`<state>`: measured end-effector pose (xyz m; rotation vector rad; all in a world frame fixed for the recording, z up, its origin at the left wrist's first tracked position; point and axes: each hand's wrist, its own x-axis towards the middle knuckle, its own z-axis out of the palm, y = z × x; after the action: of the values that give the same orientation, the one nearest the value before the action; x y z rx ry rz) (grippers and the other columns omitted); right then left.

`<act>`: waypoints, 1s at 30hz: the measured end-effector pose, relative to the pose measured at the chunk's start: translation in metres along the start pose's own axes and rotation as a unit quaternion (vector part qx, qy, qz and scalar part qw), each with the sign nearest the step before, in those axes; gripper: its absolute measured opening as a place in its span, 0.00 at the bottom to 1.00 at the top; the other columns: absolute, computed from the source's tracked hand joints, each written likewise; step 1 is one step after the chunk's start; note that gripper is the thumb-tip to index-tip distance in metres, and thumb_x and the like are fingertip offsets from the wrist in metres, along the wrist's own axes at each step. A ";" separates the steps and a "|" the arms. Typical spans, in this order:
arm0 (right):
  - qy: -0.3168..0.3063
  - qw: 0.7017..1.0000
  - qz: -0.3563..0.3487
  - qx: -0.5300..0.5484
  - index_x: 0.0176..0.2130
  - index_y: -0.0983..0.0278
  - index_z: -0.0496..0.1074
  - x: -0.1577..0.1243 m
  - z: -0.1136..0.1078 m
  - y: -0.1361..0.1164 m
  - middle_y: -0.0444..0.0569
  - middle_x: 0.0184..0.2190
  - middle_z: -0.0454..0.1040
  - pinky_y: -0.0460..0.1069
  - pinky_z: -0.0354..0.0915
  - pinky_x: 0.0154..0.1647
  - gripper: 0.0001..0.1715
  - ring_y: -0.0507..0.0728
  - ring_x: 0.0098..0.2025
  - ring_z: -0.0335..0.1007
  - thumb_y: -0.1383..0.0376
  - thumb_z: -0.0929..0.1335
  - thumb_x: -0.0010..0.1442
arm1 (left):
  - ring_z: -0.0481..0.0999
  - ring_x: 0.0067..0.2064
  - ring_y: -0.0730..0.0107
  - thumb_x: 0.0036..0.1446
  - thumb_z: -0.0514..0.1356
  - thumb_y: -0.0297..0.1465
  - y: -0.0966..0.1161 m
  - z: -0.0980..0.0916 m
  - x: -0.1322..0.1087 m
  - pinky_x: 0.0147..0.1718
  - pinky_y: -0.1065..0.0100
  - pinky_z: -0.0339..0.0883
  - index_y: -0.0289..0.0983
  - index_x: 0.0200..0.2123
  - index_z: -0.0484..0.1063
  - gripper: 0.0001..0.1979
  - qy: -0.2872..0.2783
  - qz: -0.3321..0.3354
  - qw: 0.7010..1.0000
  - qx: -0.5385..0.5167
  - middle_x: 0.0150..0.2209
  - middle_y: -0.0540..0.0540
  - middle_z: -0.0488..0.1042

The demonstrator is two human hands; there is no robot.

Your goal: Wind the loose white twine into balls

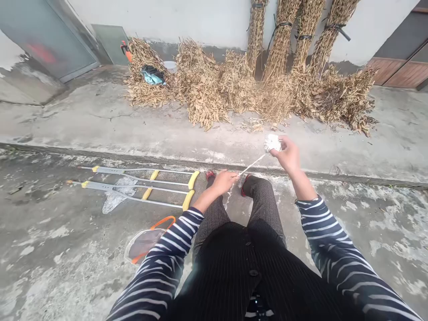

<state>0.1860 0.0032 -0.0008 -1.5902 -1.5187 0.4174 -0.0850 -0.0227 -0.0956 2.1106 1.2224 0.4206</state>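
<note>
The right hand [286, 156] is closed around a white ball of twine [272, 143], and the left hand [223, 182] is closed on its pale strand [252, 165], which runs taut above grey trouser knees [257, 189], near aluminium crutches [107, 170] with yellow grips.
</note>
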 end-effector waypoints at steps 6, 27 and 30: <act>-0.054 0.971 -0.041 -0.227 0.51 0.64 0.76 -0.022 0.032 0.014 0.58 0.46 0.77 0.53 0.67 0.43 0.26 0.64 0.43 0.74 0.72 0.68 0.52 | 0.76 0.41 0.68 0.67 0.52 0.28 0.070 -0.050 -0.007 0.72 0.48 0.47 0.38 0.34 0.78 0.14 0.054 0.216 0.956 0.194 0.31 0.48 0.77; -0.082 0.896 0.136 0.414 0.47 0.59 0.75 -0.017 -0.024 -0.044 0.45 0.37 0.82 0.51 0.78 0.33 0.34 0.56 0.35 0.78 0.69 0.79 0.38 | 0.73 0.35 0.70 0.64 0.54 0.36 -0.014 0.013 0.048 0.41 0.70 0.64 0.34 0.33 0.79 0.16 -0.002 -0.012 0.991 -0.134 0.35 0.48 0.80; -0.072 0.917 0.094 0.382 0.40 0.61 0.79 -0.010 -0.053 -0.056 0.46 0.38 0.82 0.50 0.77 0.33 0.22 0.55 0.35 0.77 0.69 0.79 0.42 | 0.70 0.32 0.70 0.65 0.54 0.39 -0.029 0.002 0.051 0.38 0.71 0.61 0.35 0.32 0.79 0.18 0.022 -0.040 0.993 -0.111 0.31 0.49 0.78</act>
<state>0.1880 -0.0319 0.0681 -1.0847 -1.0884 1.1057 -0.0763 0.0303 -0.1189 1.8674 1.2206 0.5433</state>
